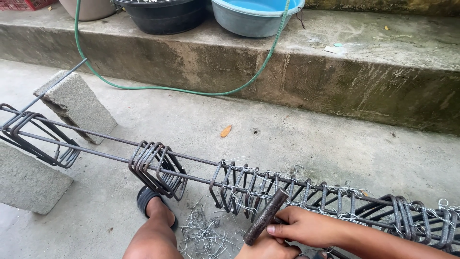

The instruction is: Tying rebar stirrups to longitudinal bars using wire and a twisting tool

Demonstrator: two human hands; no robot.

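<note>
A long rebar cage (249, 184) of dark steel bars and square stirrups lies across the concrete floor, its left end propped on grey blocks. My right hand (306, 225) reaches in from the right, thumb and fingers closed on a short rusty cylindrical tool handle (265, 217) that leans against the stirrups tied with thin wire. My left hand (267, 249) sits just under the handle's lower end, mostly cut off by the frame edge; its grip is not visible. Loose stirrups (158, 168) hang bunched further left.
My bare leg and sandalled foot (154, 211) rest by a pile of wire scraps (206, 235). Two concrete blocks (76, 103) hold up the cage. A concrete step (335, 76) carries a blue basin (254, 17), a black tub (165, 14) and a green hose (167, 88).
</note>
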